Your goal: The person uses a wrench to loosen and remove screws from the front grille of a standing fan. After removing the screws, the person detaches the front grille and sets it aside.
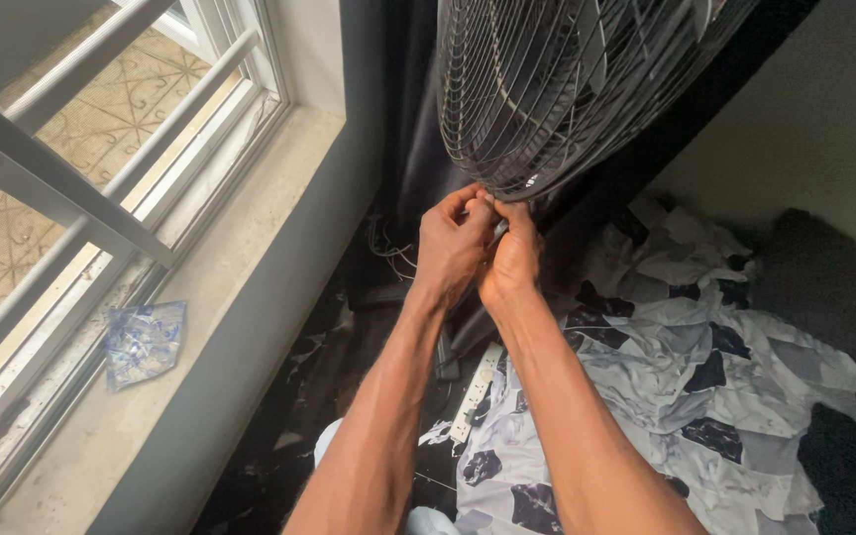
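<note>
— Window sill [250, 258] far left of the fan guard, with a crumpled clear plastic wrapper [143, 342] lying on it. Nothing there matters to me.

— And your hands?

— My left hand [451, 245] is pinched at the bottom rim of the wire fan guard [547, 89], fingers curled tight on what looks like a small clip there. My right hand [513, 256] is pressed against it, just right of the left, closed narrow on the same spot; a small metal piece shows between them, though I cannot tell exactly what it is.

— How would you handle it well?

— I judge the rim should be steadied with one hand while the other works the clip, in small motions, so the guard doesn't twist. Thin wires could bend or nip a fingertip.

— Below the guard?

— White power strip [476, 391] on the floor, and to the right of it a grey-and-navy patterned sheet [705, 367], rumpled. I'd keep my elbows clear of both.
</note>
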